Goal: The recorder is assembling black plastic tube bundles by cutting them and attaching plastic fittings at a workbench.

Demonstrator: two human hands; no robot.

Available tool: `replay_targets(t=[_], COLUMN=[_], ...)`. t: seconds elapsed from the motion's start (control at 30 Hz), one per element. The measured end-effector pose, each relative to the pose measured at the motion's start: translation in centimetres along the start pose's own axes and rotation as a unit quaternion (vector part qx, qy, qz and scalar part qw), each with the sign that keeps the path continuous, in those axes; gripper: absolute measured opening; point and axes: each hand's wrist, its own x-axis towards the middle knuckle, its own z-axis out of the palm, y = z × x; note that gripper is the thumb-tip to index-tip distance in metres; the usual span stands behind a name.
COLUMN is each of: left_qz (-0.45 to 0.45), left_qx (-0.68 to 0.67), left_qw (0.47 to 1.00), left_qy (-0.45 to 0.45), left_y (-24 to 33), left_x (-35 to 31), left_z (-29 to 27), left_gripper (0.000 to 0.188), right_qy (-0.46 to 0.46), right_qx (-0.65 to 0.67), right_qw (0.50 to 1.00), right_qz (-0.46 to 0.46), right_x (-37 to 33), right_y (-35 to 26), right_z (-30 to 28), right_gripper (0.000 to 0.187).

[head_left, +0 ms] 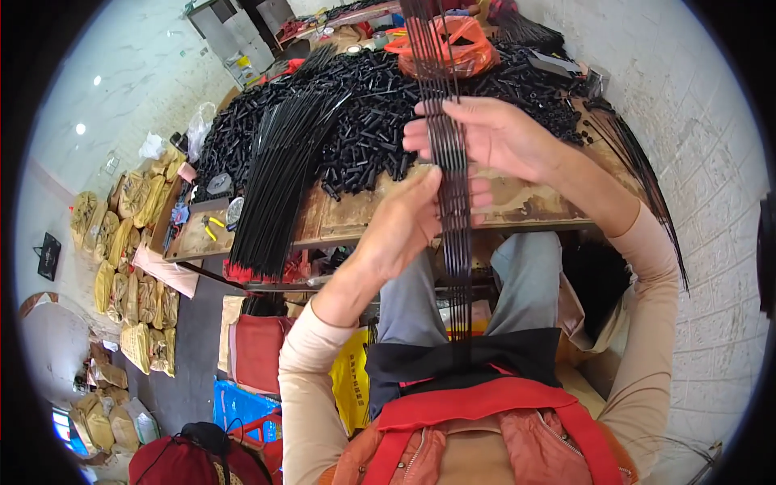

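Observation:
A flat bundle of long, thin black rods (457,259) stands nearly upright in front of me, its lower end against the dark cloth on my lap. Short darker joints mark the rods at intervals. My right hand (501,139) grips the bundle higher up, thumb in front and fingers behind. Just below, my left hand (400,222) closes on it from the other side, its fingertips showing past the rods. Left of my hands, a thick sheaf of similar black rods (279,174) with red ends hangs over the table's front edge.
A large heap of short black tube-like parts (356,137) covers much of the wooden table (525,206). An orange plastic bag (457,48) sits at the back. Yellow-handled pliers (212,227) lie at the left edge. Loose rods (647,178) overhang at right; tan packages (129,275) line the left wall.

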Motion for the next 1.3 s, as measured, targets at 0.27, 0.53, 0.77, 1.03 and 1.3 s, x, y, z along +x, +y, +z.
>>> replay_targets(t=[0.27,0.53,0.77,1.03,1.3], left_qz=[-0.008,-0.07,-0.097,0.072,0.098], left_qx=[0.054,-0.242,-0.159,-0.075,0.212], left_qw=[0.998,0.967,0.982,0.993,0.962], left_qy=[-0.042,-0.039,-0.014,0.063,0.137], left_y=[-0.3,-4.3,-6.5,-6.4,-0.2], left_x=[0.8,2.0,9.4,11.9,4.0], left_z=[-0.7,-5.1,-10.7,-17.4,-4.5], left_gripper=[0.046,0.058,0.063,0.039,0.02], right_qy=[0.041,0.091,0.102,0.151,0.158], right_qx=[-0.096,-0.3,-0.372,-0.392,-0.419], right_qw=[0.993,0.948,0.921,0.907,0.893], right_qz=[0.05,0.053,0.047,0.021,-0.044], right_x=[-1.1,-4.7,-9.4,-3.0,-3.5], right_y=[-0.6,2.9,14.9,15.6,17.3], right_z=[0.9,3.2,-0.1,-6.5,-6.8], right_gripper=[0.038,0.025,0.017,0.021,0.024])
